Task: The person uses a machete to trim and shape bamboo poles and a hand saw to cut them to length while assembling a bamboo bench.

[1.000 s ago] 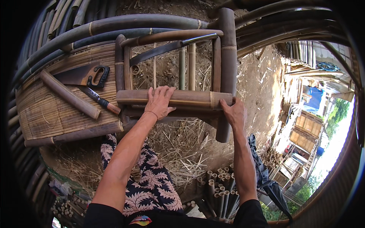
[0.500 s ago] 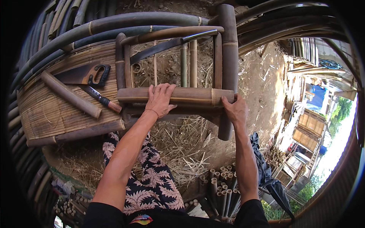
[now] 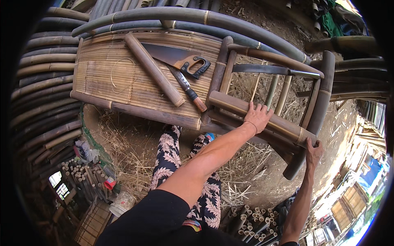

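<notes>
A split bamboo length (image 3: 236,104) lies along the near rail of a bamboo frame (image 3: 325,84). My left hand (image 3: 257,118) wraps over its middle, fingers on the far side. At its right end, my right hand (image 3: 314,151) grips the tip between thumb and fingers. Behind it, a long dark blade with a shiny metal handle (image 3: 305,74) rests across the frame. On the slatted bamboo seat (image 3: 96,69) to the left are a handsaw (image 3: 176,60), a knife with a wooden grip (image 3: 200,104) and another bamboo length (image 3: 154,69).
Curved bamboo rails (image 3: 180,16) run behind the seat. Stacked bamboo poles (image 3: 45,90) stand at the left. Cut bamboo tubes (image 3: 258,225) are bundled near my right arm. Straw and shavings (image 3: 127,151) cover the ground. A white bucket (image 3: 122,203) stands at the lower left.
My view has swung left, so the bench and both hands appear farther right and tilted. My hands keep the same places on the bamboo length, which stays on the rail.
</notes>
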The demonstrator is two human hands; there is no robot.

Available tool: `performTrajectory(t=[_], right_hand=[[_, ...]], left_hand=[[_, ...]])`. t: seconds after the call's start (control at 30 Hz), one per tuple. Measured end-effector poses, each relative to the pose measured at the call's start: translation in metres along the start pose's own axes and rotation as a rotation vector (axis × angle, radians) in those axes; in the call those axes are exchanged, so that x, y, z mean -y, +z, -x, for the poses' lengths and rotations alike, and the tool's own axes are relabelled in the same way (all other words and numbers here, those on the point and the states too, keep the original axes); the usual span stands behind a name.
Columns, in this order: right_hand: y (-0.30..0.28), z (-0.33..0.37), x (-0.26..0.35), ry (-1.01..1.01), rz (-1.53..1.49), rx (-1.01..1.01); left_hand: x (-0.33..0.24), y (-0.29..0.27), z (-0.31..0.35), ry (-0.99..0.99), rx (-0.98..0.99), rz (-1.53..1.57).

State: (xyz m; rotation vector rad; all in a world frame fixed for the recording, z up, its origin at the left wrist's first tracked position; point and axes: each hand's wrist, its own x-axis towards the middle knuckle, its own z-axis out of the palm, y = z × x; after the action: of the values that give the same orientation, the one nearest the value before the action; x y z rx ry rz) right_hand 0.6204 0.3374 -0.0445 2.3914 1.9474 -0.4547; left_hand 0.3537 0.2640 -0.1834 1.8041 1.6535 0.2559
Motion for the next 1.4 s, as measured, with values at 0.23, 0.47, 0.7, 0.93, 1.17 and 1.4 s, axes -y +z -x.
performTrajectory(t=[0.23,0.47,0.7,0.93,1.17,1.4], right_hand=[[-0.060,0.048,0.074,-0.392,-0.394,-0.487],[0.034,0.093,0.139,-0.510,0.235,0.480],[0.072,0.035,0.116,-0.967,0.723,0.325],[0.094,0.030,0.106,-1.045,0.848,0.166],[0.161,0.063,0.289,-1.079,0.375,0.357],[0.338,0.043,0.428,-1.551,0.536,0.350]], left_hand=[[-0.010,-0.058,0.055,-0.113,-0.105,0.873],[-0.011,-0.012,0.071,-0.339,-0.365,2.143],[0.109,0.059,0.085,-1.005,-0.497,2.357],[0.133,0.074,0.073,-1.342,-0.539,2.022],[0.131,0.093,0.083,-1.170,-0.691,2.194],[0.138,0.079,0.090,-0.995,-0.640,2.405]])
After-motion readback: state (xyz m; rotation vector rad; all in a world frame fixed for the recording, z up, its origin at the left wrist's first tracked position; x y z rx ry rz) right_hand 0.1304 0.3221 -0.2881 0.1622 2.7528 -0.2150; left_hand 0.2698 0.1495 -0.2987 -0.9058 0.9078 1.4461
